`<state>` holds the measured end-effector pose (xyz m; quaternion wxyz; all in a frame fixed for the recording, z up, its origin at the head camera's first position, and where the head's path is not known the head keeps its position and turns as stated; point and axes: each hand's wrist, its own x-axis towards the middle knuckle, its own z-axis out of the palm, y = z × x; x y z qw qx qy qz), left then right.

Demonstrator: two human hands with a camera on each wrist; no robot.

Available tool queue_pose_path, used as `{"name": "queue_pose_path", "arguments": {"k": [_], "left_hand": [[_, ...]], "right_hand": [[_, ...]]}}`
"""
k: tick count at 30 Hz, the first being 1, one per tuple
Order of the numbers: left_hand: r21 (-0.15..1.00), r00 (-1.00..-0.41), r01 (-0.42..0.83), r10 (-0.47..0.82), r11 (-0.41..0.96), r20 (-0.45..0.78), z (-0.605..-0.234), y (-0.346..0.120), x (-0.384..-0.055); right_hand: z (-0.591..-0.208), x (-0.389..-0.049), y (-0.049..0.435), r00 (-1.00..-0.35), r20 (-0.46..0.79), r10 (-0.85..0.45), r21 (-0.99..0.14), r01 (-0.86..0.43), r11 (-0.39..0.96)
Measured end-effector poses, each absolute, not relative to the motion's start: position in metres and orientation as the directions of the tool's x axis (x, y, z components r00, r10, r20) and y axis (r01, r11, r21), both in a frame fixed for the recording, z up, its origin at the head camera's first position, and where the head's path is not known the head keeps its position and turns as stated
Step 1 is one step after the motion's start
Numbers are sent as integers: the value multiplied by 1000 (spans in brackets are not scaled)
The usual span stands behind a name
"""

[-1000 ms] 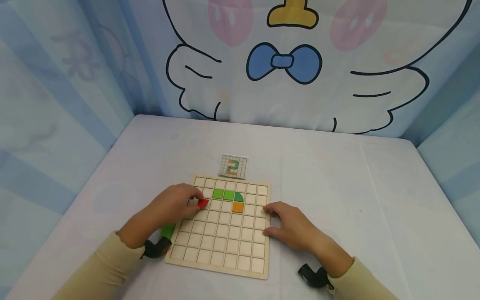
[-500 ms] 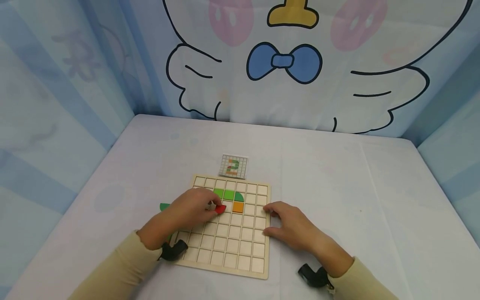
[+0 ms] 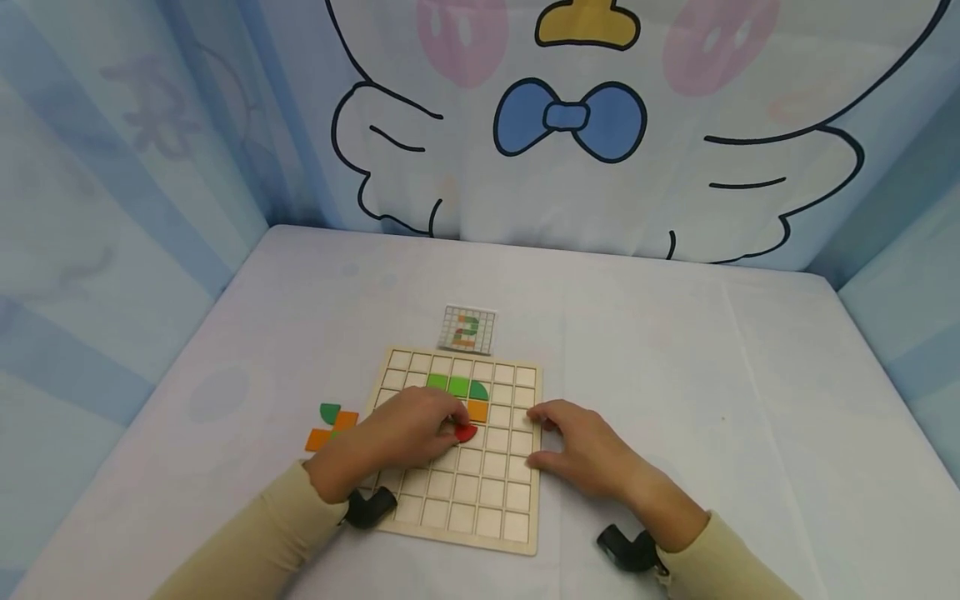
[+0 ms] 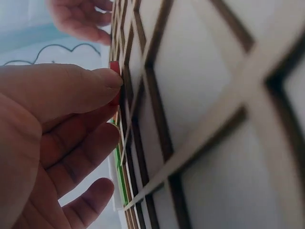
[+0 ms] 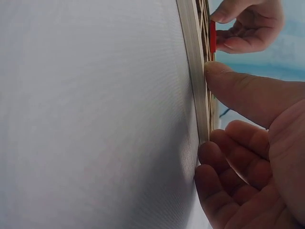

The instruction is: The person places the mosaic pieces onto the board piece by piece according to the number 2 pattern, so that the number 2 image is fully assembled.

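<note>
My left hand (image 3: 416, 427) pinches a red quarter-circle tile (image 3: 467, 433) between thumb and index finger, close over the wooden grid board (image 3: 495, 493). In the left wrist view the red tile (image 4: 115, 67) stands out past the thumb tip, right at the grid ridges. Two light green square tiles (image 3: 458, 386), a dark green quarter-circle tile (image 3: 478, 390) and an orange square tile (image 3: 477, 411) sit in the board's cells. My right hand (image 3: 581, 443) rests thumb and fingertips, spread apart, at the board's right edge (image 5: 193, 57).
Left of the board lie loose tiles: a green quarter-circle (image 3: 330, 413) and orange pieces (image 3: 318, 439), partly covered by the left forearm. A small pattern card (image 3: 467, 330) lies beyond the board's far edge. Printed curtains (image 3: 570, 192) stand behind the table.
My left hand has carried the red tile rightward and nearer across the board, below the orange square. Loose tiles at left have come into sight. The right hand stays put.
</note>
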<state>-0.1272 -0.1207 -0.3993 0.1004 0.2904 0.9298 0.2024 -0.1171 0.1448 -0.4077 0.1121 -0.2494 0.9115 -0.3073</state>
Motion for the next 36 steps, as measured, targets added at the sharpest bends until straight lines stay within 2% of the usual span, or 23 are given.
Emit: {"name": "queue_pose_path", "arguments": {"k": [11, 24, 36], "left_hand": [[371, -800, 536, 596, 759, -63, -399, -115, -126], [374, -794, 553, 607, 745, -33, -399, -113, -128], [388, -796, 537, 602, 749, -61, -399, -111, -129]], "right_hand": [[-406, -117, 147, -844, -43, -534, -625, -395, 674], [-407, -117, 147, -844, -39, -535, -628, -396, 670], [-407, -117, 146, -850, -49, -525, -622, -385, 681]]}}
